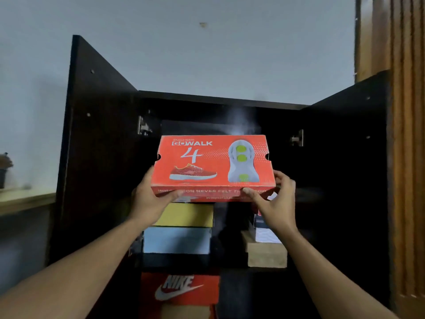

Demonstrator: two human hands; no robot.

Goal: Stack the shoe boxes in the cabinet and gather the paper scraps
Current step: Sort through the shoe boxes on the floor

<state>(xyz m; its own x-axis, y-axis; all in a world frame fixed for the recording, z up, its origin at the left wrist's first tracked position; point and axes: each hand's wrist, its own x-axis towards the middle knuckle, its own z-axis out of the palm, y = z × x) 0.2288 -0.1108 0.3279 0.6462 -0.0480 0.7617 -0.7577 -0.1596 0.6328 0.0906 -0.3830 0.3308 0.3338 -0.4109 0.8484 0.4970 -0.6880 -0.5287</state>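
One cabinet (pixel 218 97) has two open doors, a left door (pixel 96 134) and a right door (pixel 345 146), and two hinges, a left hinge (pixel 143 127) and a right hinge (pixel 297 138). At least eight shoe boxes show. One orange box (pixel 212 164) is in two grips, the left grip (pixel 149 199) and the right grip (pixel 273 203). Five are in the left stack: yellow box (pixel 184 215), blue box (pixel 177 240), black box (pixel 179 260), red box (pixel 181 288), brown box (pixel 186 311). Two show plainly in the right stack: white box (pixel 266 236), tan box (pixel 266 254). One pot (pixel 4 166) is at the left edge.

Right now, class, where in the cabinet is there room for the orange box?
Free, it seems: above the yellow box, under the cabinet top. A narrow gap parts yellow box from tan box. Crowded: left stack down to Nike box.
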